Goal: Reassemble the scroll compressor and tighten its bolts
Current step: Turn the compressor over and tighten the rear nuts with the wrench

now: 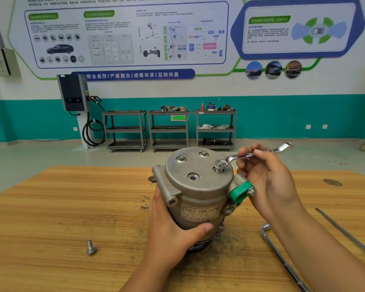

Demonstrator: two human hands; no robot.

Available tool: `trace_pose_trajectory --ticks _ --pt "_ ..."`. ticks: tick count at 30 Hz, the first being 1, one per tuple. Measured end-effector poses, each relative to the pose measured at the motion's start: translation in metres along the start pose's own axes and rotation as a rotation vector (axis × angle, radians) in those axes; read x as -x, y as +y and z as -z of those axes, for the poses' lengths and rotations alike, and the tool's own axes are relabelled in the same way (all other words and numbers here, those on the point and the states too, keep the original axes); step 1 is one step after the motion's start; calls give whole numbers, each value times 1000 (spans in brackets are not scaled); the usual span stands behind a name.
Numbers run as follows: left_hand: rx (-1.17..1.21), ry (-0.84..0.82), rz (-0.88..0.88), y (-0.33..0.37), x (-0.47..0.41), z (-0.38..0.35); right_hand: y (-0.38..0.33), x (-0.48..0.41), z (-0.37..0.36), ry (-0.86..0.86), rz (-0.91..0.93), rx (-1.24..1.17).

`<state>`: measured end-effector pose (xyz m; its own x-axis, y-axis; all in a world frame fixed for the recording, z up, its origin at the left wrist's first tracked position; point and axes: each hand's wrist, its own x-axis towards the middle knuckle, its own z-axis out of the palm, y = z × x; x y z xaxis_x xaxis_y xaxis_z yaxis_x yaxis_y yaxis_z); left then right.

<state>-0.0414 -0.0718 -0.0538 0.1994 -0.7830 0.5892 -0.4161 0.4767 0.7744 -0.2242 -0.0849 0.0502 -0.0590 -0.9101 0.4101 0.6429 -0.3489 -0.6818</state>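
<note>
The scroll compressor (198, 190) stands upright in the middle of the desk (51, 207), the left hand (171, 226) with its grip closed round the barrel, the right hand (268, 178) pinching a ring spanner (240, 158) seated on a raised cover bolt (219, 164). Cast metal, it looks heavy, rigid and smooth; the barrel seems the surest hold.

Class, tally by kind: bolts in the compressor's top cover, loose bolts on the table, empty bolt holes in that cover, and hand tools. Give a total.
Cover bolts on the compressor: 3
Loose bolt on the table: 1
Empty bolt hole: 1
Hand tools: 3 (spanner, L-handle wrench, long rod)
Total: 8
</note>
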Motion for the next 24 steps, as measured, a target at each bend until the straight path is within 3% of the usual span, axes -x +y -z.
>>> trace_pose_trajectory --ticks 3,10,18,24 --pt "10 -2 7 1 0 0 5 6 -1 34 73 -83" --pt "-2 2 -12 2 0 0 10 11 -3 16 356 59" --pt "-1 -2 -20 3 0 0 18 25 -5 -226 914 693" --pt "-8 -16 -27 4 -1 -1 17 31 -14 -225 1320 1184"
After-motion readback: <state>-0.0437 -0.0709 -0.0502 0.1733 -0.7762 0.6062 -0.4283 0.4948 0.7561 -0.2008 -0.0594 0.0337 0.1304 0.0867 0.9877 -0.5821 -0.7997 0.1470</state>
